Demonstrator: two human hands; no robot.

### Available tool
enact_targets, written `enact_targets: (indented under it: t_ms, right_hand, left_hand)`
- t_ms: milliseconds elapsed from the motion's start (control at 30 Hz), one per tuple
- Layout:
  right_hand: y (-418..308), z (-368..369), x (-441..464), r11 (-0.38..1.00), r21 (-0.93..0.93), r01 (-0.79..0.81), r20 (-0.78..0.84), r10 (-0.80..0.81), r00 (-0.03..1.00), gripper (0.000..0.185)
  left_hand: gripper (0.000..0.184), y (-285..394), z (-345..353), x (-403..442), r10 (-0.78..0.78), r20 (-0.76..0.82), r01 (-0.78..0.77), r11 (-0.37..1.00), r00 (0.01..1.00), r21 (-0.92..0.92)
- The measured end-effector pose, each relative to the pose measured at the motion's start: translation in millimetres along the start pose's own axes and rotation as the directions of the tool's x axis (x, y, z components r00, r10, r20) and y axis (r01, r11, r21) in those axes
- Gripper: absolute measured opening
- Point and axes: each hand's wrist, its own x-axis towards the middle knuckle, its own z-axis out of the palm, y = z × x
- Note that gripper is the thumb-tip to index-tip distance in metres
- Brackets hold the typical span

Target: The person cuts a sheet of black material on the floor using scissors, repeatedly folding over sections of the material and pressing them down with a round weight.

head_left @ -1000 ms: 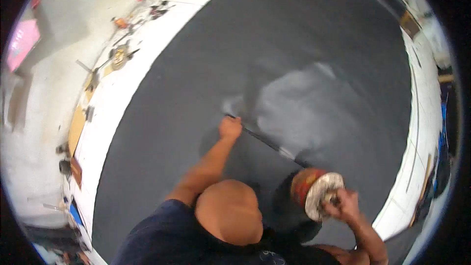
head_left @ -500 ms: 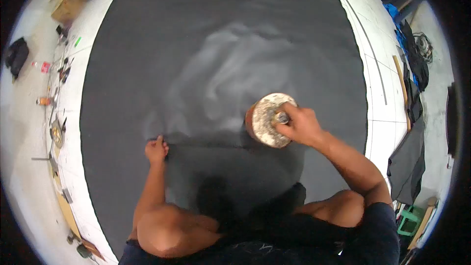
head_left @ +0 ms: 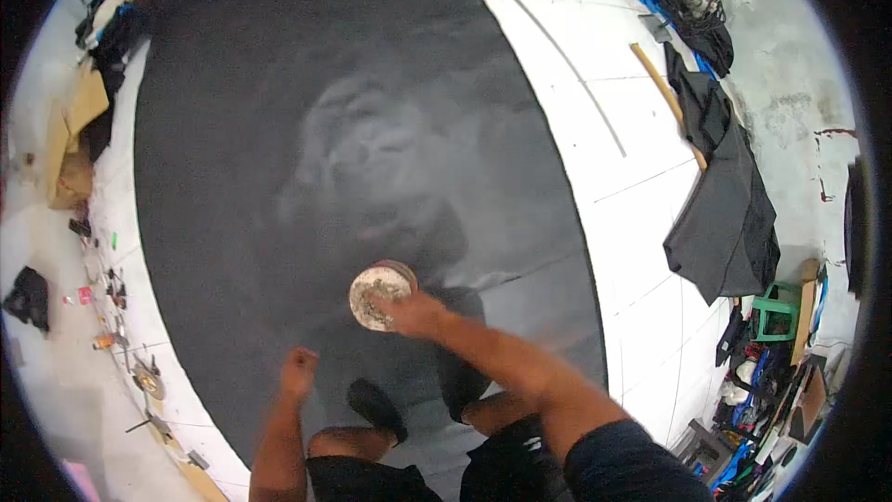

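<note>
Dark sheet material (head_left: pixel 223 149) lies spread over the white surface under me. My right hand (head_left: pixel 415 313) is closed on the top of a round can-like object with a pale, stained disc face (head_left: pixel 376 290), close to the middle of the sheet. To the left and lower, my left hand (head_left: pixel 298 372) is closed in a fist over the sheet. Anything inside that hand is too small to make out. Both of my feet are on the sheet, between and below my hands.
Folded black cloth (head_left: pixel 725 214) and a wooden strip (head_left: pixel 664 98) lie on the right. A thin dark strip (head_left: pixel 557 46) rests on the white surface (head_left: pixel 641 186). A green stool (head_left: pixel 776 311) stands at right. Small tools and cardboard (head_left: pixel 85 102) line the left side.
The view has swung to the right. My right hand has moved the round object leftward, nearer to my left hand. The taut dark line between them no longer shows, and my feet are now visible.
</note>
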Motion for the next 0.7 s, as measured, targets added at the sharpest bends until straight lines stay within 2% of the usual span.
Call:
enact_targets:
  t_ms: [33,100,133,167,200,233,267,300,333,367,400,433,467,500,533,600,633,700]
  right_hand:
    - [-22,-12,-24,0.996,0.027,-0.084,0.051,0.083,0.995,0.065]
    - [-52,-16,-83,0.953,0.299,-0.053,-0.033,0.065,0.997,0.06]
    - [-61,-8,-114,0.947,0.291,-0.136,0.008,0.14,0.99,0.059]
    - [-69,-11,-157,0.941,0.317,-0.122,-0.02,0.135,0.991,0.058]
    - [-66,-3,-194,0.917,0.373,-0.14,0.038,0.136,0.99,0.06]
    - [-78,-29,-237,0.914,0.361,-0.185,0.049,0.18,0.982,0.051]
    - [-82,-50,-276,0.858,0.401,-0.322,0.167,0.277,0.946,0.049]
    - [-48,-24,-307,0.854,0.395,-0.34,0.179,0.291,0.94,0.059]
    - [-29,-25,-343,0.801,0.37,-0.471,0.237,0.408,0.881,0.061]
    - [-10,-27,-378,0.732,0.337,-0.592,0.291,0.517,0.805,0.064]
    - [17,-39,-413,0.584,0.397,-0.708,0.384,0.595,0.706,0.065]
    - [34,-61,-452,0.565,0.338,-0.752,0.35,0.667,0.658,0.066]
    - [30,-112,-486,0.333,0.385,-0.861,0.435,0.757,0.488,0.066]
    - [46,-119,-522,0.384,0.355,-0.852,0.232,0.847,0.478,0.062]
    - [64,-122,-557,0.419,0.307,-0.854,0.017,0.895,0.445,0.058]
    - [66,-167,-600,0.398,0.297,-0.868,-0.086,0.917,0.39,0.051]
    - [58,-182,-613,0.405,0.283,-0.869,-0.087,0.914,0.397,0.051]
    - [57,-228,-619,0.28,0.488,-0.827,-0.102,0.959,0.264,0.046]
  left_hand:
    - [0.038,57,-4,-40,0.063,0.083,-0.062,0.998,0.995,-0.016]
    - [0.036,103,-3,-96,0.062,0.199,-0.071,0.997,0.978,0.038]
    - [0.036,150,-14,-139,0.014,0.227,-0.015,1.0,0.974,0.001]
    - [0.036,195,-30,-180,-0.026,0.255,0.038,0.998,0.966,-0.042]
    - [0.035,206,-36,-199,-0.029,0.266,0.039,0.999,0.963,-0.033]
    - [0.034,212,-40,-218,-0.03,0.278,0.037,0.999,0.96,-0.022]
    - [0.033,221,-44,-231,-0.147,0.296,0.126,0.988,0.944,0.088]
    - [0.033,237,-47,-237,-0.265,0.301,0.214,0.958,0.916,0.192]
    - [0.033,259,-55,-250,-0.239,0.292,0.192,0.965,0.926,0.18]
    - [0.032,272,-61,-259,-0.298,0.263,0.25,0.947,0.918,0.201]
    - [0.032,296,-68,-262,-0.35,0.23,0.305,0.929,0.908,0.21]
    - [0.032,322,-79,-268,-0.332,0.218,0.293,0.937,0.918,0.193]
    - [0.031,344,-90,-274,-0.322,0.204,0.277,0.935,0.924,0.222]
    - [0.031,366,-94,-272,-0.306,0.191,0.258,0.936,0.932,0.241]
    - [0.031,358,-86,-250,-0.291,0.188,0.249,0.944,0.938,0.216]
    - [0.046,303,-59,-202,-0.293,0.118,0.241,0.912,0.949,0.331]
    - [0.046,324,-66,-207,-0.302,0.118,0.251,0.913,0.946,0.321]
    - [0.038,398,-90,-198,-0.287,0.319,0.219,0.948,0.903,0.232]
